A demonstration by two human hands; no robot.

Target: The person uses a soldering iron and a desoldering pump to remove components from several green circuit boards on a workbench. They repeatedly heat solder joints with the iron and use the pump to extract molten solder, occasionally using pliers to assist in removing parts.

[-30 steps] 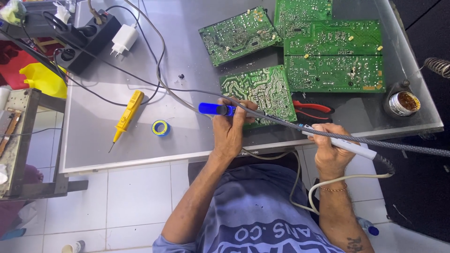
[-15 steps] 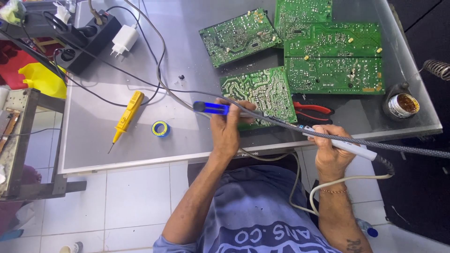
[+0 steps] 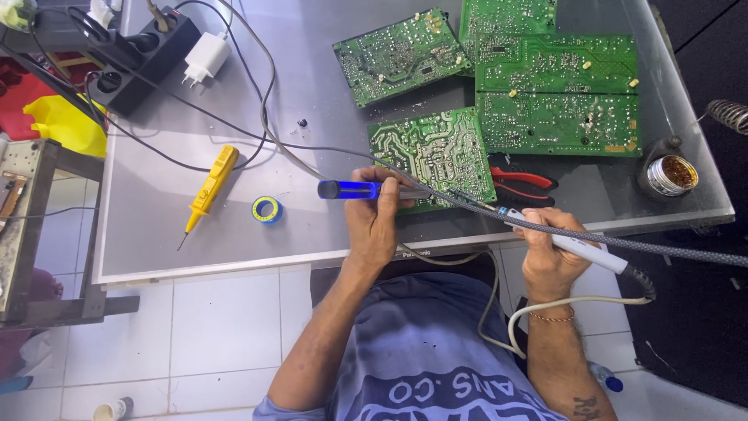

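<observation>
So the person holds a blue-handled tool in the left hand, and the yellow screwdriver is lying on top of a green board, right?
Not quite. The left hand does hold the blue-handled tool, but the yellow screwdriver lies on the bare grey metal table, well apart from the green circuit boards, next to a small blue and yellow tape roll. The head view shows it.

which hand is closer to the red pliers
Right. The right hand, holding the soldering iron, sits just below the red pliers. The left hand, gripping the blue-handled tool, is farther off, on the other side of the nearest board.
</observation>
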